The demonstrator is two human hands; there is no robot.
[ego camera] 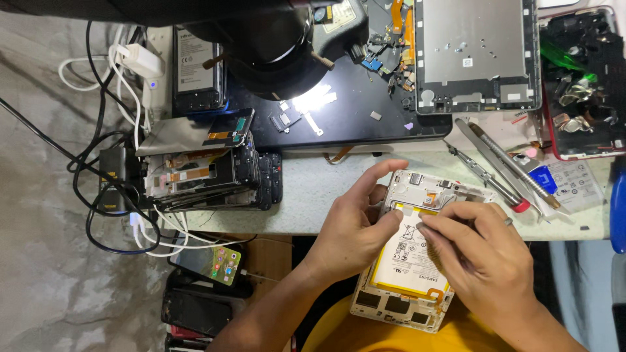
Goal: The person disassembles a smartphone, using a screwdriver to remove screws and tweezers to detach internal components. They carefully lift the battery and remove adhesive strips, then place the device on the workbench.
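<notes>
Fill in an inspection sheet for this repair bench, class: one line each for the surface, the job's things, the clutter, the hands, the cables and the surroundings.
Surface: pale speckled bench with a black mat at the back.
Job's things: opened white tablet showing its battery, held at the bench edge.
Clutter: stack of phone parts, grey tablet back, screwdrivers, parts tray.
Hands: left hand and right hand both rest fingertips on the battery's top edge.
Cables: white and black cables tangled at left.
Surroundings: phones below the bench.

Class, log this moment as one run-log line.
left hand: holds opened tablet | right hand: fingertips on battery | screwdrivers: on bench
</notes>
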